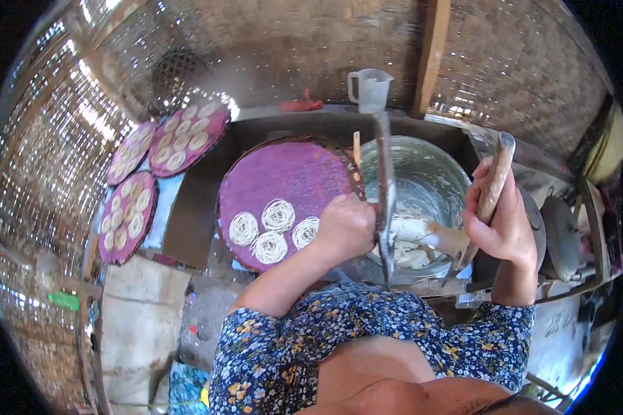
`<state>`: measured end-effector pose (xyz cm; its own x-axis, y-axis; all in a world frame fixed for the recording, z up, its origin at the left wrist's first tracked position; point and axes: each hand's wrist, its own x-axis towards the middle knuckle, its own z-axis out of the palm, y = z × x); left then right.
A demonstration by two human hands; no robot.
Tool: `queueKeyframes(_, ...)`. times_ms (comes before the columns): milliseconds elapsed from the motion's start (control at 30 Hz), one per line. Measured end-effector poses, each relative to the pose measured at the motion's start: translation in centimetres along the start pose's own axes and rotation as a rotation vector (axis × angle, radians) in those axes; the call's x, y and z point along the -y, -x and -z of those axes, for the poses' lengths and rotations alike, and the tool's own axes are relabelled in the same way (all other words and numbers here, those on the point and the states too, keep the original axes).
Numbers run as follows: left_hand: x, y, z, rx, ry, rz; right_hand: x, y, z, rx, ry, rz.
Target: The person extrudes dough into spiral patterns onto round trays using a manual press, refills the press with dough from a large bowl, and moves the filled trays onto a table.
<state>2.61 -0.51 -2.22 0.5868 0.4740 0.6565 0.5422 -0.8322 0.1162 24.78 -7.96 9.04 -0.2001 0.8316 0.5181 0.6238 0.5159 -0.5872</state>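
My left hand (347,227) is closed beside a long upright bar (385,166); its fingers are partly hidden, and it seems to grip the bar. My right hand (505,220) wraps around a thick wooden handle (497,178). Between the hands, a white and tan cylinder (422,232) lies sideways over a large metal basin (429,155) with pale dough-like lumps (414,259) inside. Left of the bar, a round tray with a purple surface (284,169) carries several coils of thin white strands (268,247) along its near side.
Several smaller purple trays (189,138) with pale coils stand at the left. A clear plastic jug (373,90) and a red object (302,104) rest on the back ledge. Dark round lids or pans (561,232) are at the right. A woven wall (284,48) is behind.
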Motion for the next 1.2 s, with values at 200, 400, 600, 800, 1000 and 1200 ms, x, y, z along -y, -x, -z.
queueKeyframes(200,-0.1,-0.4,-0.3,0.011,-0.04,-0.034,0.2,-0.8,-1.2,-0.002,-0.054,-0.1)
queueKeyframes(400,0.2,-0.4,-0.8,-0.122,0.01,-0.021,-1.6,-1.3,-2.0,-0.195,-0.047,-0.167)
queueKeyframes(600,-0.5,0.3,-1.6,-0.099,0.044,-0.046,-5.1,-1.8,-1.5,-0.474,-0.106,-0.085)
queueKeyframes(800,0.7,0.0,0.9,-0.122,0.235,0.114,-8.5,-1.0,2.3,-0.898,-0.167,-0.018)
queueKeyframes(1000,4.9,1.0,2.4,-0.103,1.531,0.336,-5.1,-2.5,-2.5,-1.203,-0.799,0.011)
queueKeyframes(1200,7.5,2.8,10.3,-0.766,1.429,-0.086,0.8,-6.3,-13.7,-0.368,-1.274,0.018)
